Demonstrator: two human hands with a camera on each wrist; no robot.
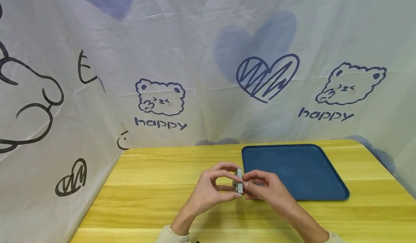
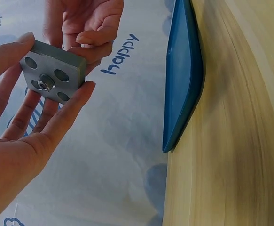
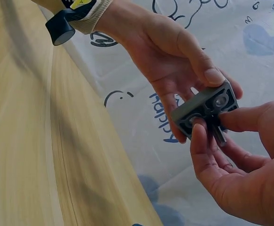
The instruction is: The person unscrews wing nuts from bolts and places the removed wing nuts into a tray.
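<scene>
A small grey square block (image 2: 52,70) is held above the table between both hands. In the left wrist view its flat face shows several round holes, with a bolt head (image 2: 46,83) in the middle. My left hand (image 1: 212,186) grips the block by its edges, thumb on one side and fingers on the other. In the right wrist view the hollow back faces my right hand (image 3: 249,155), and a threaded bolt shank (image 3: 219,134) sticks out of it. Fingertips of my right hand pinch at the base of that shank, against the block; the exact contact is partly hidden.
A blue tray (image 1: 292,172) lies on the wooden table (image 1: 146,185), behind and right of the hands. A white printed cloth (image 1: 201,55) hangs behind the table and along its left side.
</scene>
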